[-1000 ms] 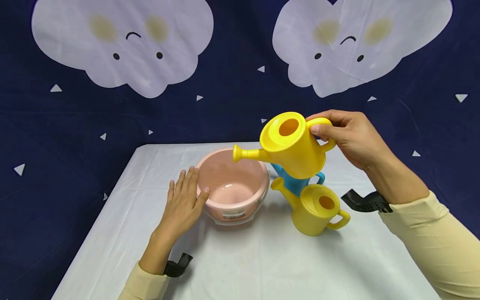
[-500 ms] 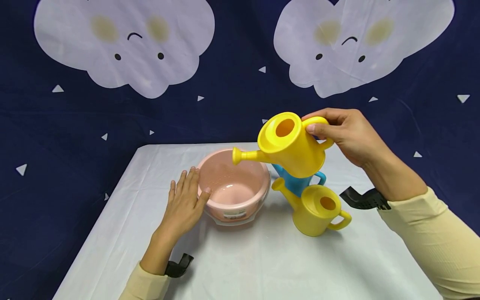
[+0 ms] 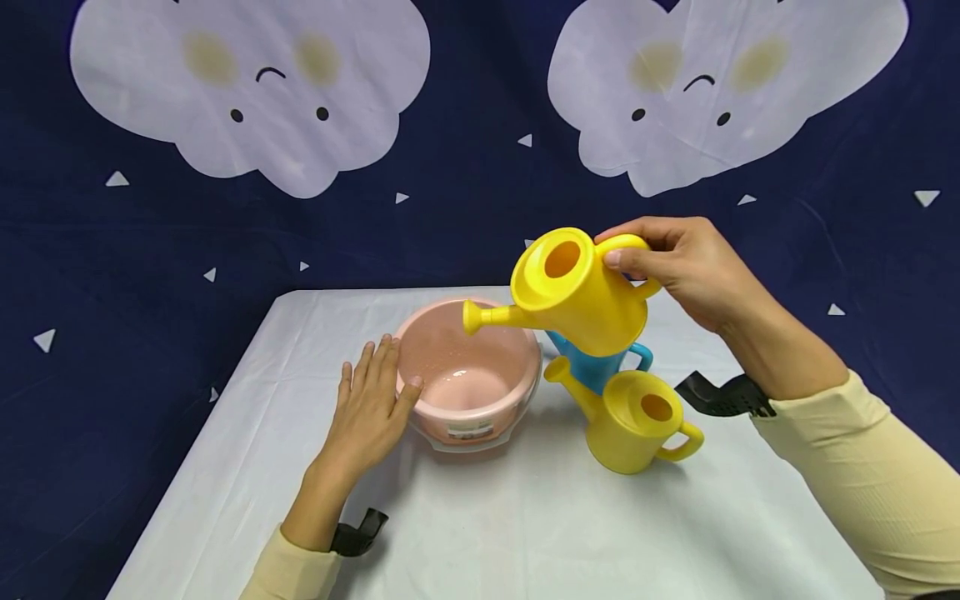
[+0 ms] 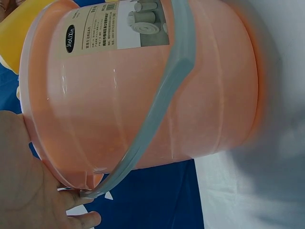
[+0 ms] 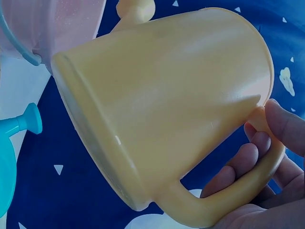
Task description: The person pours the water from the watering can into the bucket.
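Note:
My right hand (image 3: 686,267) grips the handle of a yellow watering can (image 3: 592,300), fingers curled through the loop in the right wrist view. The can hangs in the air, tilted left, its spout end over a pink bucket (image 3: 517,404). Fingers straight, my left hand (image 3: 367,412) rests against the bucket's left rim. In the left wrist view the bucket (image 4: 109,95) shows a label and a grey handle (image 4: 155,105). No water is visible leaving the spout.
A second yellow watering can (image 3: 626,433) stands upright right of the bucket. Behind it, partly hidden, is a blue watering can (image 3: 588,367). All stand on a white-covered table (image 3: 480,533), before a dark blue cloth (image 3: 480,225) with clouds.
My right hand has shifted slightly left with the yellow watering can, which tips a little further toward the bucket. My left hand stays at the rim.

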{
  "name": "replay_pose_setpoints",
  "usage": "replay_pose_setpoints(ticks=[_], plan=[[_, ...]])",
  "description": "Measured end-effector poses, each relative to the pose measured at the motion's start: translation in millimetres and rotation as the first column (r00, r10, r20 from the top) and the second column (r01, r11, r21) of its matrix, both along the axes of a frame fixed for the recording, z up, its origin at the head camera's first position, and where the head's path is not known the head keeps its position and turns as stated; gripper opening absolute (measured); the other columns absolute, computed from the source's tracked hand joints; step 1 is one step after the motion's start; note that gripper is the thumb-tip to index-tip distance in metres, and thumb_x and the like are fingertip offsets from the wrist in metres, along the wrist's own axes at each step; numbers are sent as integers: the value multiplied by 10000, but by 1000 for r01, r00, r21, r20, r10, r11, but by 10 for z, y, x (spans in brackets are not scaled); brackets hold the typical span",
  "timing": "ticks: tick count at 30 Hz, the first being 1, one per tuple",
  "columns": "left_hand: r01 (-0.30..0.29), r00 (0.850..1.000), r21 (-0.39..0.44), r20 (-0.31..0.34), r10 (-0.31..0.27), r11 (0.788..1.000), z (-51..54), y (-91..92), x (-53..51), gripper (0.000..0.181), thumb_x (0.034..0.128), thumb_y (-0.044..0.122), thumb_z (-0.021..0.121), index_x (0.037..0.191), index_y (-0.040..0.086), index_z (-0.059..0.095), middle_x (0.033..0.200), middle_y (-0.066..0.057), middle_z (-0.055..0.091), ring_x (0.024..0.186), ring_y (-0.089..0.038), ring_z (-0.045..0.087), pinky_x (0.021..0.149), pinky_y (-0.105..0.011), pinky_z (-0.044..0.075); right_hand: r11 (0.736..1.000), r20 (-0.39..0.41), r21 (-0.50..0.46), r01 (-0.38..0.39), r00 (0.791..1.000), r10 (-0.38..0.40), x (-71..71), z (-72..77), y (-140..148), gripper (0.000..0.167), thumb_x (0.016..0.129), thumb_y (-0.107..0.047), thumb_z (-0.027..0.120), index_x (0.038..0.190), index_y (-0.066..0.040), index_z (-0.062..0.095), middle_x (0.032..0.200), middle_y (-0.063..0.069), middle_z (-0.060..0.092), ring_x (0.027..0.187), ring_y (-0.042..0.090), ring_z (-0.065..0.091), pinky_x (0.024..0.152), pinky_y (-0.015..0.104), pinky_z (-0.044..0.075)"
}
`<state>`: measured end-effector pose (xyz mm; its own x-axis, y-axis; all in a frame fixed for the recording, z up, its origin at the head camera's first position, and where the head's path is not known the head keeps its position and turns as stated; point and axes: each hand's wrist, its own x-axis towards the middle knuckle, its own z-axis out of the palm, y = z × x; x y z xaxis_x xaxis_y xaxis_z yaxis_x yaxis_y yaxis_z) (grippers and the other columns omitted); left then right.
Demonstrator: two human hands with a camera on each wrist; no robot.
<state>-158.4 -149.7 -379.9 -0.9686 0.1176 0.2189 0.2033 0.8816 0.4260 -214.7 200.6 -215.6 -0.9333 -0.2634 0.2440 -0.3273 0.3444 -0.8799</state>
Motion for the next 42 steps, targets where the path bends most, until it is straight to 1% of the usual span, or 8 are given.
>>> replay_pose_setpoints(ticks=[15,22,26,33,42], plan=[[-3,1000,-5,-1,3,1000,15,0,5,676,998,512,272,1525,112,134,1602,-92,112,1487,-313,25,1159,-598,-3,998,8,67,18,1000,-19,15,37,-47,299,856,-248,697,1105,-84,692,893,-51,692,819,239,543,646,280,509],[2,1000,-1,11,-2,1000,-8,-1,-3,664,1003,486,287,1527,117,116,1605,-87,88,1488,-311,8,1157,-601,-15,996,10,90,8,1000,-9,9,46,-58,293,847,-237,709,1103,-95,695,893,-74,707,788,202,560,625,295,515],[6,1000,3,14,-6,1000,-14,2,-6,659,1005,468,305,1527,115,115,1605,-91,84,1487,-318,9,1155,-605,-15,995,10,96,4,1000,-6,9,48,-68,305,848,-233,708,1110,-78,690,886,-75,708,777,182,569,631,293,526],[5,1000,2,9,-5,1000,-7,7,-3,657,1004,460,318,1526,110,125,1600,-111,109,1485,-326,26,1154,-608,-10,994,16,108,7,1000,-8,-2,56,-89,319,841,-245,716,1109,-74,689,895,-65,713,769,165,601,647,292,544],[9,1000,0,11,-9,1000,4,-2,-2,668,1002,485,293,1524,102,127,1603,-102,95,1486,-327,20,1155,-607,-10,992,12,124,2,1000,-3,10,76,-105,305,834,-246,723,1087,-77,700,904,-47,715,756,167,611,657,280,545]])
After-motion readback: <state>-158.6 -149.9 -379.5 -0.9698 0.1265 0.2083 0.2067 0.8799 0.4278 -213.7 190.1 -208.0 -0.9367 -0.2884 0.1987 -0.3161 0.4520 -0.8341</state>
